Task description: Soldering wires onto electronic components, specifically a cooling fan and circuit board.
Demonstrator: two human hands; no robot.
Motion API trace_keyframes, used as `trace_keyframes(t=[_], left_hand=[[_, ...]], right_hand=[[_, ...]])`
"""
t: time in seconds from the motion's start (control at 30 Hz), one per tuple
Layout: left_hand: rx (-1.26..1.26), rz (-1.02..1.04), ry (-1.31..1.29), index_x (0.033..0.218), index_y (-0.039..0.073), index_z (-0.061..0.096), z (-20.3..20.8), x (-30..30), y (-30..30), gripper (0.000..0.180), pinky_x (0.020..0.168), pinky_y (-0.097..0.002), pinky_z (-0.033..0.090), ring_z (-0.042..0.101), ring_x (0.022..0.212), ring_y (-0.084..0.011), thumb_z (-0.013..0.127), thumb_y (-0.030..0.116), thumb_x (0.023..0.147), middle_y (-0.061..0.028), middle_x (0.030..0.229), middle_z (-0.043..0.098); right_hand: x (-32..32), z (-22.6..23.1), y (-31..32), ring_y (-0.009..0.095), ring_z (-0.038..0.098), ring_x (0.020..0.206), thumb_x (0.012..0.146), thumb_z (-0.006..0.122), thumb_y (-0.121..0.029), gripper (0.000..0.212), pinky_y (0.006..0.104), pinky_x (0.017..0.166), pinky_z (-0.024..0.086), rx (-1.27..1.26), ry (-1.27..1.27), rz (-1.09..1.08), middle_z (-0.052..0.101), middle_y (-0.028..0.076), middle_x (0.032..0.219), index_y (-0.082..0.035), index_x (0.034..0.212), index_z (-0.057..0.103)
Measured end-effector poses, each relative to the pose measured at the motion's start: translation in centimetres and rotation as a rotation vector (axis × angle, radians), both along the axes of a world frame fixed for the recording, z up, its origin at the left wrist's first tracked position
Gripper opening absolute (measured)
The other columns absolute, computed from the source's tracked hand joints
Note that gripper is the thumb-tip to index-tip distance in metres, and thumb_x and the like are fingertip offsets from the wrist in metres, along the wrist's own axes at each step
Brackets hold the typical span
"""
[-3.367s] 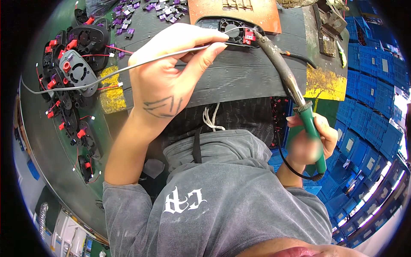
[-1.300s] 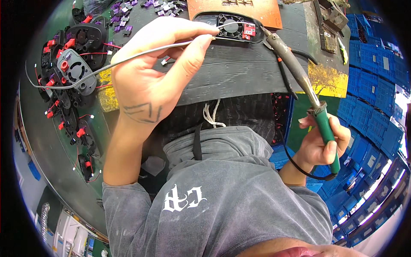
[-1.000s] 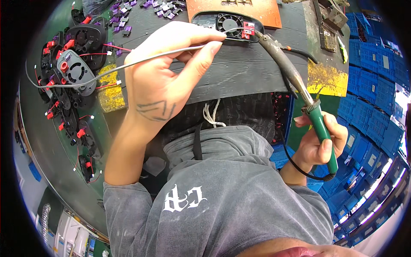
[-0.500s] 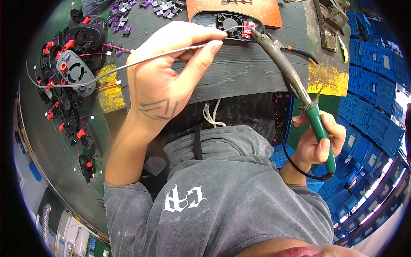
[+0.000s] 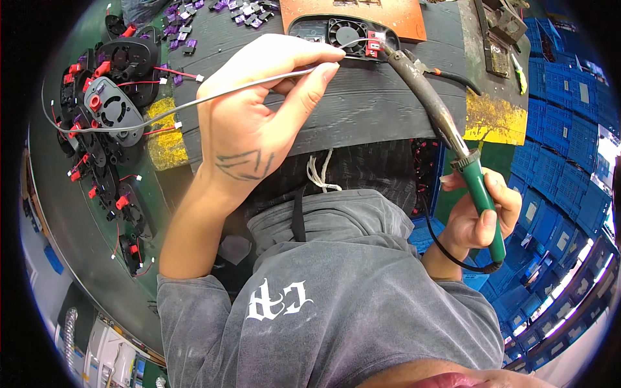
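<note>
My left hand pinches a long grey solder wire between thumb and forefinger. The wire trails off to the left in a loop, and its short end reaches a small red part beside a black fan. Both sit in an open dark plastic housing at the far side of the bench. My right hand is wrapped round the green handle of a soldering iron. The iron's tip comes close to the red part and the wire's end; whether they touch is too small to tell.
Several dark housings with red parts and wires lie at the left. Small purple-and-black parts are scattered at the back. Orange-handled pliers lie beside the iron. An orange-brown board is behind the housing; blue crates are stacked right.
My left hand has shifted slightly right with the wire, toward the red part. The soldering iron has barely moved.
</note>
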State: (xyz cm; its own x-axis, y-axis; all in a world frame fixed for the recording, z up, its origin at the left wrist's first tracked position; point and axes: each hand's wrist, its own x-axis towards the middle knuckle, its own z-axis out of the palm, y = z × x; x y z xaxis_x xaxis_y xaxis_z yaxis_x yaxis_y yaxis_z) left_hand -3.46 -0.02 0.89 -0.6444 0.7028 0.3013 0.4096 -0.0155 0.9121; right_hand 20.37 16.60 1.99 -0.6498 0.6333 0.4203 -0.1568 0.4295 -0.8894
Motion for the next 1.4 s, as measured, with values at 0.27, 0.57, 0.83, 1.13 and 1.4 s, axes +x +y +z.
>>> trace_keyframes(t=[0.27,0.57,0.83,1.13,1.4], left_hand=[[-0.003,0.011,-0.006,0.106,-0.003,0.067,0.21,0.01,-0.09,0.017,0.059,-0.0186,0.045,0.06,0.073,-0.0087,0.06,0.0,0.091,-0.0077,0.096,0.065],[-0.011,0.002,0.003,0.108,-0.004,0.066,0.4,-0.33,-0.29,0.018,0.06,-0.0188,0.046,0.06,0.075,-0.009,0.058,-0.001,0.091,-0.0089,0.098,0.066],[-0.022,0.003,0.01,0.108,-0.004,0.066,0.56,-0.25,-0.44,0.019,0.06,-0.0191,0.045,0.06,0.075,-0.0091,0.058,-0.001,0.091,-0.009,0.098,0.066],[-0.026,0.007,0.021,0.108,-0.004,0.066,0.66,-0.44,-0.55,0.019,0.061,-0.0187,0.045,0.061,0.077,-0.009,0.057,-0.002,0.092,-0.0096,0.099,0.067],[-0.043,0.001,-0.001,0.107,-0.003,0.067,1.05,-0.29,-0.67,0.018,0.061,-0.019,0.046,0.06,0.076,-0.0087,0.058,-0.002,0.091,-0.009,0.099,0.066]], right_hand=[[0.25,-0.01,0.07,0.031,0.064,0.062,0.085,0.05,-0.028,0.041,0.04,0.054,0.056,0.009,-0.001,-0.016,0.063,0.031,0.087,0.004,0.11,0.053],[0.13,0.18,0.06,0.031,0.064,0.062,0.085,0.05,-0.027,0.04,0.0394,0.054,0.056,0.025,0.016,0.002,0.063,0.031,0.087,0.004,0.11,0.053],[0.12,0.06,-0.08,0.031,0.064,0.062,0.086,0.049,-0.028,0.04,0.0389,0.052,0.056,0.025,0.01,0.005,0.063,0.031,0.088,0.004,0.111,0.053],[-0.04,0.02,-0.3,0.031,0.064,0.061,0.086,0.05,-0.028,0.041,0.0387,0.051,0.055,0.016,-0.007,0.004,0.062,0.031,0.088,0.004,0.112,0.052],[0.12,0.53,0.21,0.031,0.064,0.06,0.086,0.05,-0.03,0.042,0.0383,0.053,0.056,0.041,0.036,-0.011,0.063,0.031,0.088,0.004,0.11,0.055]])
